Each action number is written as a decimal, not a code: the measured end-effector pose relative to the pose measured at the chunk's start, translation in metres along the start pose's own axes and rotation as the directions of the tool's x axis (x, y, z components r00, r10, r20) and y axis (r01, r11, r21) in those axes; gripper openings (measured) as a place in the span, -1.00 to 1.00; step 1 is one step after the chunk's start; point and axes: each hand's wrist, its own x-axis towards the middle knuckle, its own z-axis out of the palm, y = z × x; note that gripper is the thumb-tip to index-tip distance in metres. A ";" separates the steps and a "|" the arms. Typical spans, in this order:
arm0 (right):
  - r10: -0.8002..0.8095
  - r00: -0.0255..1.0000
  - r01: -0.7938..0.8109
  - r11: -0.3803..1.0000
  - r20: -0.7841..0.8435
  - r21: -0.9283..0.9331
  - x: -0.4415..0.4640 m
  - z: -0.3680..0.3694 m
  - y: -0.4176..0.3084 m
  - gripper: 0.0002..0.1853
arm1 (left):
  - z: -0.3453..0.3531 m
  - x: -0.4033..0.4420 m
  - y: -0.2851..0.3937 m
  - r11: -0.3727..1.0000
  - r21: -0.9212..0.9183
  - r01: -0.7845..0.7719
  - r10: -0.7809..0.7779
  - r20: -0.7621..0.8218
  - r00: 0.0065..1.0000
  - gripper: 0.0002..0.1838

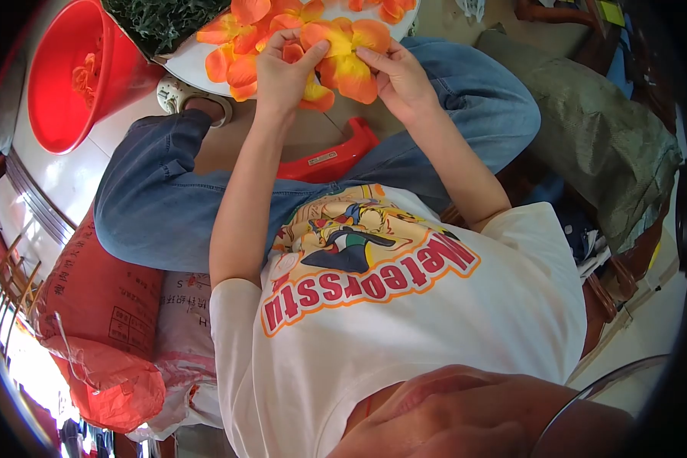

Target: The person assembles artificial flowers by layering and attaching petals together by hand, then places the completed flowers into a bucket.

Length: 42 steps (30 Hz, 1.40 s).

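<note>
Over the near edge of the white tabletop (188, 66), an orange-yellow artificial flower (353, 79) is held up between two hands. The left hand (285, 75) pinches it at one side between thumb and fingers, and the right hand (399, 79) pinches it at the other side, with the thumb near its yellow middle. So each grip is closed on the same flower; whether they pull, press or only spread the petals, one cannot tell.

The step in hand seems to be the arranging of the petal layers. The next move probably calls for one steady pinch, while the other finds the middle, with light force, because the petals look thin.

As for room, loose orange petals (240, 70) lie close to the left hand and behind it, so a low sideways move there could push them. Beyond them, dark green artificial foliage (156, 21) narrows the far left corner. The rounded edge of the tabletop is near the hands, and a dropped piece could fall to the floor. Toward the body the way is freer, above the knees and a red plastic stool (342, 153). At the left, well apart, stands a red bucket (51, 99) with some orange petals inside.
</note>
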 end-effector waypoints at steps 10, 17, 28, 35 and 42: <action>-0.675 0.426 0.616 -0.271 0.603 -0.740 -0.014 0.020 -0.015 -0.68 | 0.000 -0.003 -0.002 0.998 0.021 -0.065 0.065 -0.031 0.997 -0.52; -0.630 0.564 0.606 -0.123 0.534 -0.786 -0.002 0.011 -0.001 -0.82 | -0.005 -0.024 0.015 0.960 0.225 -0.167 0.197 -0.117 0.974 -0.53; -0.706 0.460 0.622 -0.175 0.538 -0.763 -0.031 0.011 -0.013 -0.57 | -0.018 -0.084 0.007 0.988 -0.155 -0.029 -0.016 -0.280 0.960 -0.69; -0.303 0.868 0.495 0.491 0.392 -0.717 -0.085 0.029 0.012 -0.37 | 0.011 -0.101 0.026 0.864 -0.497 0.082 -0.125 -0.052 0.991 -0.64; 0.103 0.986 -0.021 0.853 0.128 -0.522 -0.086 0.033 0.003 -0.45 | 0.009 -0.113 0.027 0.857 -0.504 0.110 -0.106 0.035 0.994 -0.58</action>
